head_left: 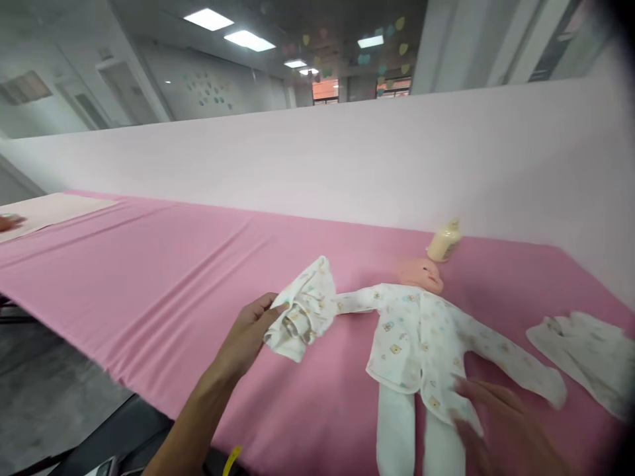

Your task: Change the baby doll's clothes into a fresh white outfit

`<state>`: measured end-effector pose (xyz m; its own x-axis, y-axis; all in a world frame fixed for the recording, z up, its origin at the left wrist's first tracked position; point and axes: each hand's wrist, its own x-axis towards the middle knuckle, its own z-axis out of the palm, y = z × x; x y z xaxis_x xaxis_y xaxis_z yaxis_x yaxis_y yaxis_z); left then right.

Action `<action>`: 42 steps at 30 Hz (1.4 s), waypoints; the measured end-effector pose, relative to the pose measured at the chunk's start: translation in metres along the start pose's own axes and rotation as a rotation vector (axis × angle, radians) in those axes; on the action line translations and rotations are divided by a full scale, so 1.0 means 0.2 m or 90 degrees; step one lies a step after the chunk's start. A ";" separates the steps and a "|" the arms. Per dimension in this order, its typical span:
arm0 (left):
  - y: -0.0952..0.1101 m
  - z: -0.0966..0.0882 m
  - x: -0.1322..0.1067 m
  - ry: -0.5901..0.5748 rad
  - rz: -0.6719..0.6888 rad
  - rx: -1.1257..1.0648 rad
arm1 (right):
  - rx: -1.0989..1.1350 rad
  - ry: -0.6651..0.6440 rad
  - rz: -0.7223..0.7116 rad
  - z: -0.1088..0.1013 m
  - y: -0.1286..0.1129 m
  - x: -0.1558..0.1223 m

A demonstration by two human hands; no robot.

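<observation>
My left hand [255,327] is closed on a small white baby garment [310,304] with a printed pattern, bunched up and lifted beside the doll's sleeve. What part of the garment this is cannot be made out. A baby doll [421,274] lies on its back, wearing a printed white jacket [404,337] and plain white trousers [395,430]. One sleeve stretches toward the garment in my left hand, the other out to the right. Over the jacket's lower right hem hovers my right hand [501,423], blurred by motion, its thumb and fingers apart and nothing visible between them.
A pale yellow pump bottle [444,241] stands behind the doll's head. More white clothing [585,357] lies at the right. Pink cloth [173,277] covers the table, backed by a low white wall [297,165]. Another person's hand [10,222] shows at far left by a pale mat [54,210].
</observation>
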<state>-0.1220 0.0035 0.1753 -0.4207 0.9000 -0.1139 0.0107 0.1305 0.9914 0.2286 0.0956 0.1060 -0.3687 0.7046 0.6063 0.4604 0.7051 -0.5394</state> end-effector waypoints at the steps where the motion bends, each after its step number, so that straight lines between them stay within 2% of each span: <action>1: 0.01 0.08 0.01 -0.054 -0.005 -0.033 | -0.014 0.003 -0.001 0.00 -0.08 -0.03; 5: -0.03 0.35 0.02 -0.276 -0.033 -0.087 | 0.099 -0.077 0.028 0.17 -0.34 0.06; 6: -0.05 0.39 0.01 -0.311 -0.044 -0.097 | 0.144 -0.109 0.061 0.21 -0.37 0.09; 8: -0.08 0.41 0.03 -0.319 -0.059 -0.108 | 0.224 -0.158 0.124 0.26 -0.39 0.14; 11: -0.11 0.33 0.08 -0.235 -0.065 -0.059 | 0.279 -0.167 0.210 0.22 -0.34 0.17; 13: -0.13 0.22 0.13 -0.141 -0.056 0.005 | 0.285 -0.112 0.274 0.15 -0.28 0.20; 16: -0.15 0.08 0.19 0.062 0.014 0.128 | 0.333 -0.015 0.353 0.06 -0.20 0.29; 18: -0.14 0.07 0.19 0.135 0.089 0.227 | 0.384 -0.008 0.369 0.03 -0.19 0.37; 19: -0.12 0.09 0.18 0.117 0.125 0.270 | 0.398 -0.022 0.367 0.03 -0.20 0.41; 20: -0.10 0.13 0.16 0.062 0.159 0.301 | 0.401 -0.035 0.361 0.05 -0.22 0.45; 23: -0.01 0.29 0.07 -0.193 0.223 0.298 | 0.384 -0.062 0.334 0.10 -0.32 0.56; 24: 0.03 0.35 0.04 -0.239 0.229 0.279 | 0.383 -0.066 0.327 0.12 -0.35 0.60; 26: 0.09 0.43 -0.02 -0.295 0.224 0.247 | 0.391 -0.061 0.325 0.15 -0.41 0.65; 28: 0.12 0.48 -0.08 -0.302 0.207 0.242 | 0.393 -0.035 0.328 0.16 -0.44 0.70; 32: 0.11 0.51 -0.12 -0.240 0.190 0.312 | 0.380 -0.017 0.327 0.12 -0.45 0.74; 34: 0.10 0.50 -0.09 -0.179 0.201 0.356 | 0.357 -0.034 0.331 0.10 -0.44 0.76; 36: 0.13 0.47 -0.04 -0.085 0.247 0.411 | 0.286 -0.028 0.310 0.07 -0.41 0.78; 38: 0.19 0.41 0.02 0.026 0.336 0.467 | 0.195 0.011 0.244 0.03 -0.39 0.81; 40: 0.30 0.35 0.08 0.103 0.414 0.488 | 0.140 0.052 0.163 -0.02 -0.38 0.85; 42: 0.42 0.29 0.11 0.098 0.432 0.465 | 0.147 0.055 0.093 -0.08 -0.38 0.89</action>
<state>-0.0775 0.0583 0.2528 -0.2310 0.8224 0.5200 0.8229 -0.1200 0.5554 0.1409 0.1660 0.2653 -0.2376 0.7976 0.5545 0.3034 0.6032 -0.7376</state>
